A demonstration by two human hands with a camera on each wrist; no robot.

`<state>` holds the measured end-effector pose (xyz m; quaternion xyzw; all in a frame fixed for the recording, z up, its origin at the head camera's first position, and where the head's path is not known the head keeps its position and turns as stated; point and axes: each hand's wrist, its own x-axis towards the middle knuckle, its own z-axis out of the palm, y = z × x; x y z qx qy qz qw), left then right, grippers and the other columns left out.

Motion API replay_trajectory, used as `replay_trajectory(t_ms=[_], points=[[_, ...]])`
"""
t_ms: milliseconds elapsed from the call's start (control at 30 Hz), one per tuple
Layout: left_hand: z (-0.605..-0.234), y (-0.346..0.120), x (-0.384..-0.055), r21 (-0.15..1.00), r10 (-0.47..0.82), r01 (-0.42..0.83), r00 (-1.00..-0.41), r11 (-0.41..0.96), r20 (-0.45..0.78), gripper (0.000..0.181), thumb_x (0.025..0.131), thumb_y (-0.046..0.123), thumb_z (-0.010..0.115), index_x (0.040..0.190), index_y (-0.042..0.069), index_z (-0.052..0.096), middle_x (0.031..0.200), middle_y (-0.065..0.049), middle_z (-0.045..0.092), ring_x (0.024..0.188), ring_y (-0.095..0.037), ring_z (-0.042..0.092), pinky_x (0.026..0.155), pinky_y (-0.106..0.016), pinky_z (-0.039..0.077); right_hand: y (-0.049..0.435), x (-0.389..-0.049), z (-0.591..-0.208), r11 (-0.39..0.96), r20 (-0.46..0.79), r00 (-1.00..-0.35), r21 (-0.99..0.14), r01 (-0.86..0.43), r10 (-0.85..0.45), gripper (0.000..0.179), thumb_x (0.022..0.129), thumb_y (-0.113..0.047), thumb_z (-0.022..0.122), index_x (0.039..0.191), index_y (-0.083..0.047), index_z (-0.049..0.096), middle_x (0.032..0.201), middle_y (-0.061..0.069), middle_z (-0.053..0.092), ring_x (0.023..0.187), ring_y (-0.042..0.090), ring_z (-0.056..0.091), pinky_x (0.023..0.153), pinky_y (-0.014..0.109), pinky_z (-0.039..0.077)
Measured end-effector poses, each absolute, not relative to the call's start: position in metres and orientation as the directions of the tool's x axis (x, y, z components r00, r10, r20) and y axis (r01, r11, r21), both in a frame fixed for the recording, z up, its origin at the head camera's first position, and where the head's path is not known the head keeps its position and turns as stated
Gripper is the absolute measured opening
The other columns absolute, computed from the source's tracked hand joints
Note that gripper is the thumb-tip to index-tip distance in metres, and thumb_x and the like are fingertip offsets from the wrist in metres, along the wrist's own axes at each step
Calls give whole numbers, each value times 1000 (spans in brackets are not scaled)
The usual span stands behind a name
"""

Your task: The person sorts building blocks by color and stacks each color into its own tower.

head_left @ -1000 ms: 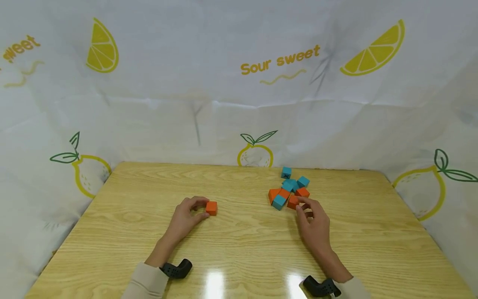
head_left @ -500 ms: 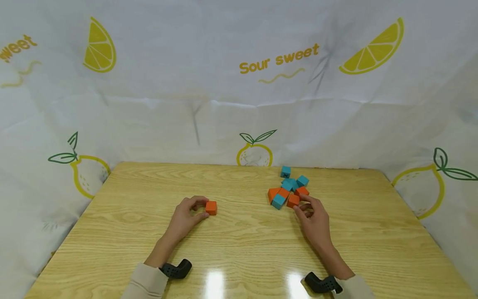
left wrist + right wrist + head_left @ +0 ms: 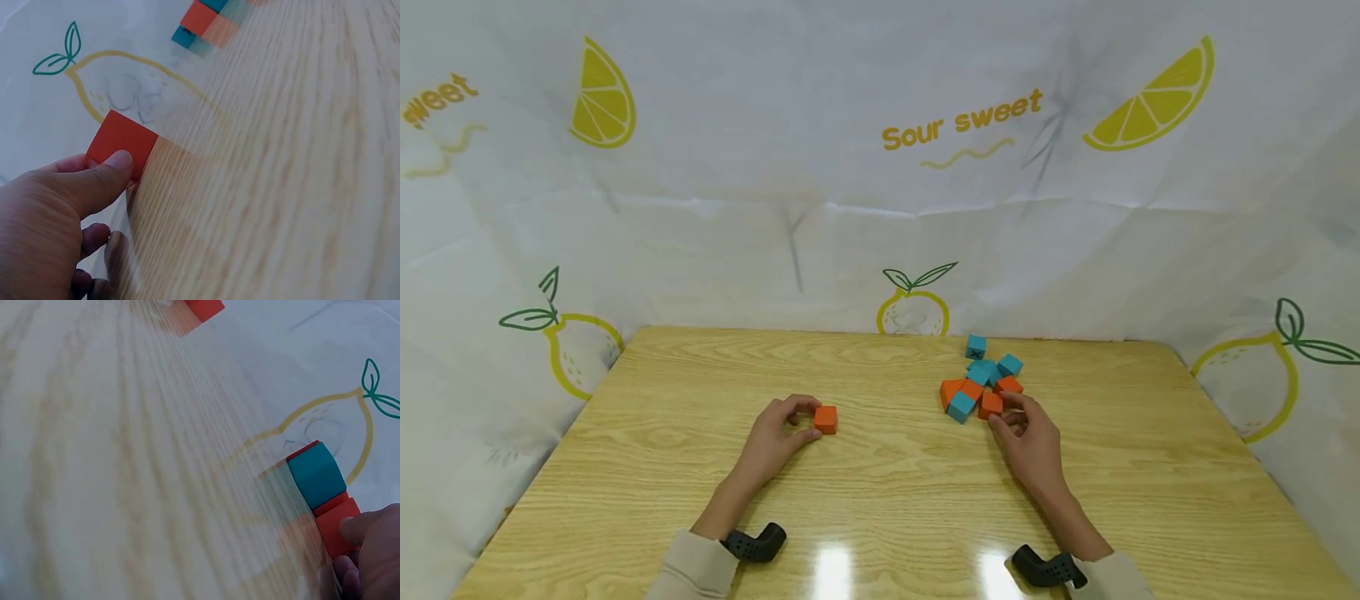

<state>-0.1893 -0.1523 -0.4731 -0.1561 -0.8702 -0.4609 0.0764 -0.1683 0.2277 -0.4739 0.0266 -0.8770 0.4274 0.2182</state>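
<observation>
On the left half of the table, my left hand (image 3: 778,437) pinches an orange cube (image 3: 825,420) between thumb and fingers. The left wrist view has the thumb lying across this cube's near face (image 3: 125,137). My right hand (image 3: 1030,437) pinches a second orange cube (image 3: 990,406) at the front of a cluster of blocks. Close beside that cube are a blue block (image 3: 960,407) and an orange block (image 3: 972,390). In the right wrist view the thumb rests on the cube (image 3: 337,525), next to a teal block (image 3: 317,475); the other fingers are mostly hidden.
Behind the right hand lie an orange block (image 3: 1007,385), a blue cube (image 3: 1010,365), a blue cube marked X (image 3: 976,347) and other blue blocks (image 3: 979,375). A white lemon-print cloth (image 3: 737,250) hangs along the back of the wooden table (image 3: 880,500).
The right hand's fingers have shifted slightly around the orange cube at the cluster, which now stands a little straighter. The left hand and its cube have stayed in place.
</observation>
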Motion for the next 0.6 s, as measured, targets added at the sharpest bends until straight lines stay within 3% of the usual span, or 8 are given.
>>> replay_trajectory(t_ms=[600], points=[[-472,-152,-188,763,213,357,-934,538,287,41,78,13,80,116,16,66,100,3,63,81,-16,48,72,-36,42,228,-167,-474,664,390,-912,-717,-212,130,36,87,-9,72,120,1,60,102,12,64,78,22,60,63,22,47]])
